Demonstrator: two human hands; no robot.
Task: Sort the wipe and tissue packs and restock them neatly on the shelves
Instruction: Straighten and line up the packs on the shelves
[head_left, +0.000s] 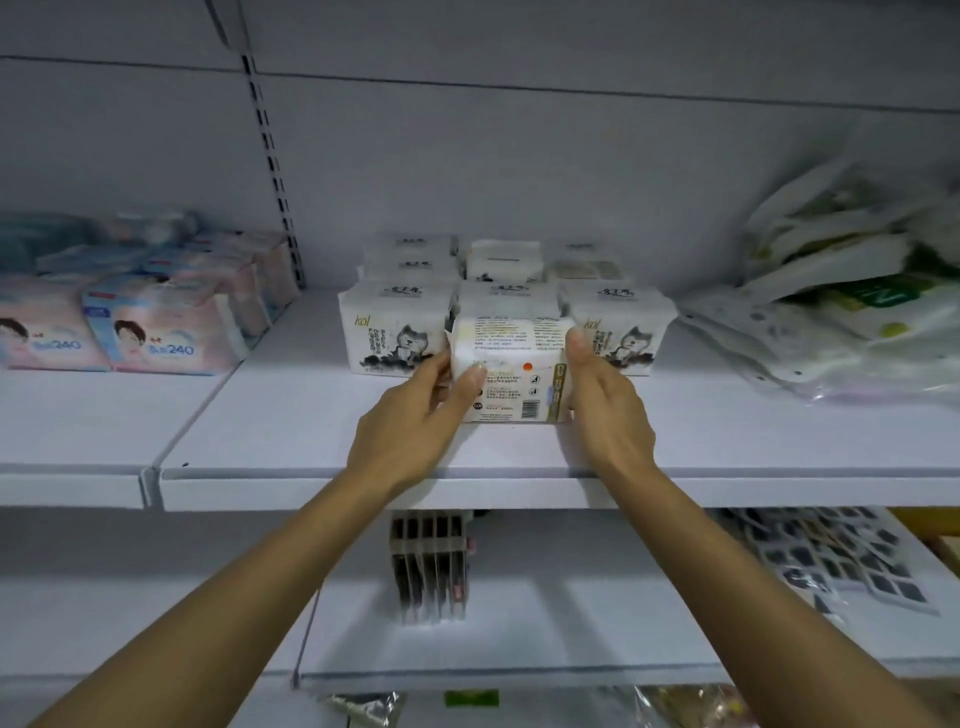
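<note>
Gripping a tissue pack (511, 374) in left hand (415, 410) and right hand (605, 405), you are fronting the stocked row (395, 332); jumbled packs (831, 296) right of it are waiting.

Both hands grip one white tissue pack (511, 371) on the shelf (311, 415): left hand (415, 415) at its left end, right hand (605, 410) at its right, just before the cat-print packs (397, 327). Pink packs (150, 332) sit far left.
</note>
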